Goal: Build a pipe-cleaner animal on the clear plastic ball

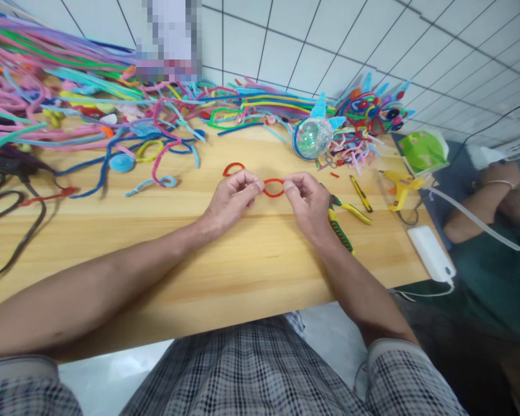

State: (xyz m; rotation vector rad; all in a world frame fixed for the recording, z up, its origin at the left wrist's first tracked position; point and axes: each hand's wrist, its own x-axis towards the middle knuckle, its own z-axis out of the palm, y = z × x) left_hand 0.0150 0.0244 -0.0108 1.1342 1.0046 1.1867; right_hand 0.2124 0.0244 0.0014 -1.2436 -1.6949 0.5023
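Between both hands, above the middle of the table, is a small oval loop of red pipe cleaner [273, 188]. My left hand [236, 196] pinches the loop's left end between thumb and fingers. At the right end, my right hand [304, 199] holds it the same way. A second red pipe cleaner loop [234, 168] lies on the wood just behind my left hand. Pliers with yellow and green handles [341, 231] rest beside my right hand, their head partly hidden by it.
Many coloured pipe cleaners [91, 110] heap along the back left. A clear ball with blue spikes [312, 138] stands at the back. A yellow cutter knife [361, 193], yellow glue gun [399, 188] and white power strip [431, 252] lie right, near another person's arm [476, 199].
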